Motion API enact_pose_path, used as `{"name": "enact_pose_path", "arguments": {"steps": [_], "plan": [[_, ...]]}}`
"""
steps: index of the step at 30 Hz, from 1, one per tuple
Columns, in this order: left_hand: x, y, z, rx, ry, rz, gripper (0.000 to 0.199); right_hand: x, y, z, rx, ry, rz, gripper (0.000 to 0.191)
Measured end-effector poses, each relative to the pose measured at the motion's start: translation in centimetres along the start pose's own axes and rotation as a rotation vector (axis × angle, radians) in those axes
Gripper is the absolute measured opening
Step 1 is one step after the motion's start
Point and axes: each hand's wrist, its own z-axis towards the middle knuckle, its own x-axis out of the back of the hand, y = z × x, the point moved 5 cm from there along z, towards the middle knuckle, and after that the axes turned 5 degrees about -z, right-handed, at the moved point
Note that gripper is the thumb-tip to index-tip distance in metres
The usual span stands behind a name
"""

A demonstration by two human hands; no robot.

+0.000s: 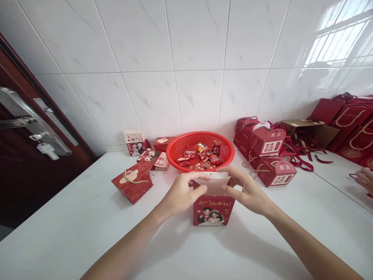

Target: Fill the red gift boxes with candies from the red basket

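Observation:
A red paper candy box [214, 212] with a cartoon bride and groom stands upright on the table in front of me, its white-lined top unfolded. My left hand [186, 193] is curled at the left side of its top rim, thumb in front and index finger behind. At the right side of the rim, my right hand [246, 190] holds in a similar way, with the index finger reaching over the back edge. Just behind the box is a red plastic basket [171, 153] containing several wrapped candies [201, 153].
Several finished-looking red boxes [132, 182] lie at the left, near an upright box [135, 143]. More handled boxes [276, 171] are stacked at the right, beside ribbons [304, 162], a cardboard carton [303, 126] and red bags [346, 120]. Another person's hand [365, 179] shows at the right edge.

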Motion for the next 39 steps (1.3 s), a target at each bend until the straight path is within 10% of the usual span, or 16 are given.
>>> {"name": "enact_pose_path", "arguments": {"steps": [9, 19, 25, 32, 39], "plan": [[1.6, -0.6, 1.3, -0.051, 0.050, 0.009, 0.022, -0.4, -0.6, 3.1, 0.046, -0.022, -0.053, 0.034], [3.2, 0.0, 1.3, -0.125, 0.019, -0.153, 0.028, 4.4, 3.2, 9.5, -0.026, 0.339, 0.085, 0.037], [6.0, -0.9, 6.6, -0.077, -0.037, 0.069, 0.035, 3.1, 6.3, 13.7, -0.067, 0.327, 0.114, 0.016], [-0.3, -4.4, 13.3, -0.063, -0.724, 0.554, 0.039, 1.8, 8.4, 15.7, -0.190, 0.295, 0.176, 0.005], [-0.7, -6.6, 18.7, 0.068, -0.557, 1.060, 0.088, 2.0, 8.7, 15.4, -0.209, 0.282, 0.039, 0.008]]}}
